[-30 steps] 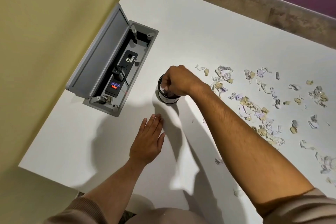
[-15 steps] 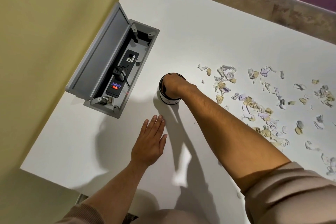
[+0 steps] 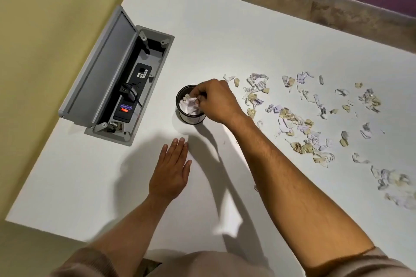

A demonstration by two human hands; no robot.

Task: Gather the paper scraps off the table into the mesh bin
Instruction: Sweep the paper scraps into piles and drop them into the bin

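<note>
A small black mesh bin [image 3: 191,119] stands on the white table [image 3: 225,29], filled to the rim with crumpled paper scraps [image 3: 188,104]. My right hand [image 3: 217,101] hovers over the bin's right side. Its fingers are curled and bunched, with the tips against the scraps inside; whether they grip any is unclear. My left hand [image 3: 171,171] lies flat on the table in front of the bin, fingers extended, holding nothing. Several torn white and tan scraps [image 3: 292,119] are scattered over the table to the right of the bin.
A grey cable box [image 3: 132,94] is set into the table left of the bin, its lid [image 3: 101,69] raised, with a power strip and plug inside. A yellow wall runs along the left. The table's near edge is at the bottom left.
My right hand was pushed down into the bin half a second ago; now it has lifted to the rim, uncovering the scraps inside. My left hand has stayed flat in place.
</note>
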